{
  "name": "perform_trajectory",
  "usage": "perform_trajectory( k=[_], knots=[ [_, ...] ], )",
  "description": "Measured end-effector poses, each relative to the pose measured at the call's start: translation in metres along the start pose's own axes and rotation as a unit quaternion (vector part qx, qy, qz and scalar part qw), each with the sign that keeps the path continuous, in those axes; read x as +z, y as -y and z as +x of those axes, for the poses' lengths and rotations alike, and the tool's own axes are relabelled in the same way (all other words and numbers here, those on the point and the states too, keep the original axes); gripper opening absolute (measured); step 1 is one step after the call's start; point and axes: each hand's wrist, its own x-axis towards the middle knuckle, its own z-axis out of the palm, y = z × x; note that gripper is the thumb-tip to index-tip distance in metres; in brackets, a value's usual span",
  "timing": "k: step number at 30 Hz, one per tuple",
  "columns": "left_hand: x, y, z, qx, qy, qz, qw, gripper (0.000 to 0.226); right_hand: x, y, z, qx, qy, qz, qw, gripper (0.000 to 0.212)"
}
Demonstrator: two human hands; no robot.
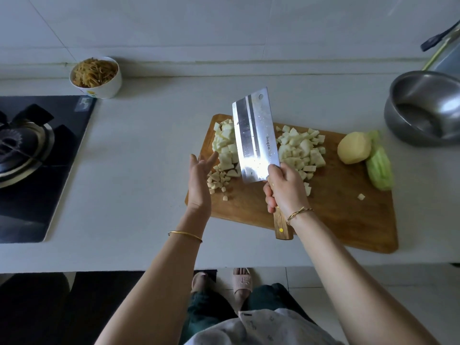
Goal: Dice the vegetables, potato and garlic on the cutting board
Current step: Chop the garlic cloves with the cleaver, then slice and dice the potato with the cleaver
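Nearest, at 6 o'clock on the cutting board (348,220), the right hand (286,192) has its grip clenched round the wooden handle of the cleaver (254,138). A yellow dot marks the handle's end. The blade's long axis runs from that hand toward 12 o'clock, leaning slightly to 11, with its broad face turned up to the camera. Whether its edge meets the board I cannot tell.

The left hand (199,180) sits at 9 o'clock of the right. Its grip is released, with the fingers straight, just beside the left pile of dice (225,150). A right pile of dice (301,150) lies across the blade from it.

The coming cut likely turns on the whole peeled potato (353,148). It lies at 2 o'clock from the knife hand, well apart from the free hand. A peeled green vegetable (379,168) touches it, long axis running 12 to 6. No garlic shows.

Engraved lettering runs along the blade, too small to read. Farther on the worktop (149,170) are a gas hob (25,145) at 9 o'clock with an unreadable corner label, a white bowl (95,77) of shredded food at 10 with a yellow mark, and a steel bowl (423,108) at 2.
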Motion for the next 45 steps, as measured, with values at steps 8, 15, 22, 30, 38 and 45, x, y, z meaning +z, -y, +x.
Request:
perform_trajectory(
  k=[8, 15, 22, 30, 38, 45],
  knots=[
    [0.003, -0.004, -0.004, 0.074, 0.013, 0.022, 0.997, 0.060, -0.001, -0.005, -0.024, 0.033, -0.055, 0.054, 0.996, 0.026],
    [0.056, 0.002, -0.029, 0.134, 0.096, 0.067, 0.984, 0.049, -0.059, -0.013, -0.054, 0.026, -0.162, 0.087, 0.983, 0.028],
    [0.122, 0.021, -0.042, 0.149, 0.159, 0.185, 0.958, 0.040, -0.143, -0.026, -0.064, 0.017, -0.275, 0.046, 0.960, 0.032],
    [0.221, 0.038, -0.041, 0.202, 0.165, 0.336, 0.905, 0.035, -0.228, -0.033, -0.013, -0.017, -0.255, 0.012, 0.967, 0.031],
    [0.319, 0.074, -0.062, 0.103, 0.080, 0.450, 0.884, 0.050, -0.293, -0.024, 0.036, -0.063, -0.153, -0.050, 0.985, 0.034],
    [0.337, 0.079, -0.066, 0.090, -0.016, 0.474, 0.876, 0.033, -0.308, -0.023, 0.054, -0.083, -0.108, -0.039, 0.990, 0.037]
  ],
)
